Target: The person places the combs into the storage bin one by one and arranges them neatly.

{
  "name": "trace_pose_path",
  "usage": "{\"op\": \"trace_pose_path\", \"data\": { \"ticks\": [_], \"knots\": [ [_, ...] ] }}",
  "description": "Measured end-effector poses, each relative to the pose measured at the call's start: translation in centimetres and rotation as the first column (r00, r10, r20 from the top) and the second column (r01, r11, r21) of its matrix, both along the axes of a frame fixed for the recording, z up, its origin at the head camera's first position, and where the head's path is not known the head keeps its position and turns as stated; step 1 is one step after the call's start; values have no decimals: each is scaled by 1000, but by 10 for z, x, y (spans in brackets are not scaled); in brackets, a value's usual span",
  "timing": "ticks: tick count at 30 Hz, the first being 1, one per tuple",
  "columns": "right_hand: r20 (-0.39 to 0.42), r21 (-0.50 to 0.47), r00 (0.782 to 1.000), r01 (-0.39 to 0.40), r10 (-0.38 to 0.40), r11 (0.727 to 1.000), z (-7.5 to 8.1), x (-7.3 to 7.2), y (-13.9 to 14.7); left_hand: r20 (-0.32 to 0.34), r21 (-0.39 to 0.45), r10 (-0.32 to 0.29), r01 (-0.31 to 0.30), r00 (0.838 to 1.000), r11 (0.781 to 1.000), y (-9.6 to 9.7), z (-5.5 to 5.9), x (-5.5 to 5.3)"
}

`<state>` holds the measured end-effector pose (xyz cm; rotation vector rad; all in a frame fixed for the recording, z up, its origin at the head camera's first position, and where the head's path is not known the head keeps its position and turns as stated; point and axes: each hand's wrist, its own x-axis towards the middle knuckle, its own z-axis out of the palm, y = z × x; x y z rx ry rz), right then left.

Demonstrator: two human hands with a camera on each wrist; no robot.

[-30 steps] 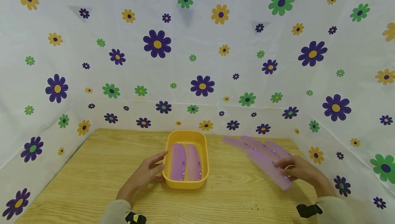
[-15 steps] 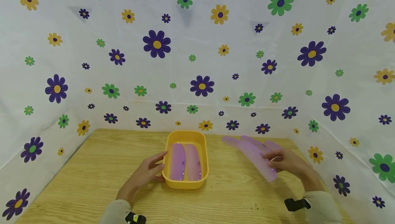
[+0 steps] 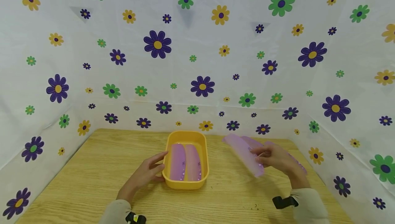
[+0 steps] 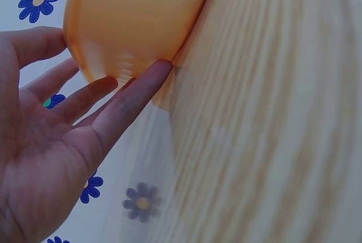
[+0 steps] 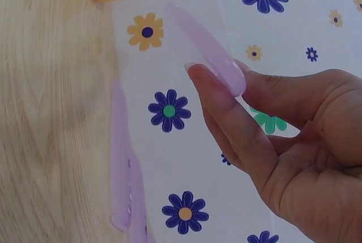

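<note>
My right hand (image 3: 274, 157) pinches a curved, translucent purple comb-like piece (image 3: 243, 155) between thumb and fingers. It is held at a slant above the right part of the table; in the right wrist view the piece (image 5: 206, 48) points away from the fingers (image 5: 232, 121). Two similar purple pieces (image 3: 177, 162) lie side by side in a yellow tray (image 3: 186, 185), small marks printed along their edges. At the tray's left side rests my left hand (image 3: 148, 171), its extended fingers (image 4: 133, 96) touching the outer wall, as the left wrist view shows.
More purple pieces (image 3: 251, 141) lie fanned out at the back right, partly hidden by the held piece and right hand. The wooden table (image 3: 123, 148) is enclosed by a white flowered cloth (image 3: 240, 80) at the back and sides.
My right hand has moved left and slightly up with the purple comb-like piece, lifting it over the others. My left hand and the tray have stayed in place.
</note>
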<state>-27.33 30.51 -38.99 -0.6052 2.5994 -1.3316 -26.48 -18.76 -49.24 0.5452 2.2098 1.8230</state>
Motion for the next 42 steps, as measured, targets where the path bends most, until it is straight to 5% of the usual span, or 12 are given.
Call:
{"op": "trace_pose_path", "data": {
  "ticks": [10, 19, 42],
  "knots": [
    [0, 18, 998, 70, -70, 997, 3, -4, -29, -23, -9, -4, 3, 1000, 1000, -1, 1, 2],
    [14, -75, 1000, 29, -28, 997, 0, -11, -57, -5, -1, 7, -7, 1000, 1000, -1, 4, 3],
    [49, -65, 998, 45, -41, 997, -6, -13, -122, 5, 19, -2, 1, 1000, 1000, 0, 1, 1]
  ]
}}
